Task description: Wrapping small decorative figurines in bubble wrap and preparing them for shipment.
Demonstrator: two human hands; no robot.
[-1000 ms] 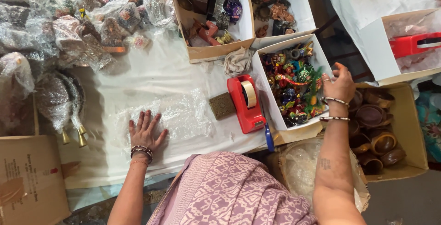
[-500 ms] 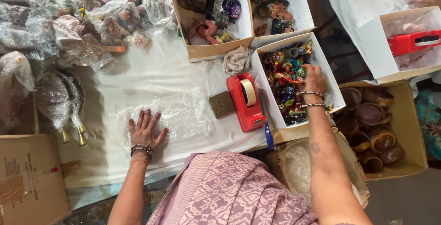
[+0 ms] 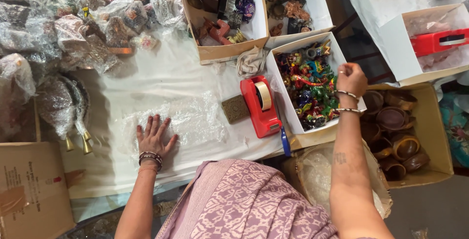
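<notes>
The left hand (image 3: 155, 136) lies flat, fingers spread and released, on a sheet of clear bubble wrap (image 3: 188, 122) spread over the white cloth of the table (image 3: 161, 80). The sheet is thin, crinkled and glossy, and nothing rests on it yet, so wrapping looks not yet begun on this piece.

At three o'clock from the sheet, the right hand (image 3: 351, 79) hangs over the right edge of a white cardboard box (image 3: 283, 90) full of small painted figurines (image 3: 310, 90), glossy in red, green, blue and yellow. Its fingers are curled inward; whether they pinch a figurine I cannot tell. Thin metal bangles ring that wrist.

Between sheet and box stands a red plastic tape dispenser (image 3: 261, 107) with a pale roll, and just at its nine o'clock a small square brownish pad (image 3: 235, 108).

At eleven o'clock from the sheet lies a heap of bundles already swathed in clear wrap (image 3: 73, 29), lumpy and shiny, which suggests much wrapping is finished. At four o'clock from the figurine box, a brown carton holds round brown clay bowls (image 3: 393, 122), smooth and unwrapped.
</notes>
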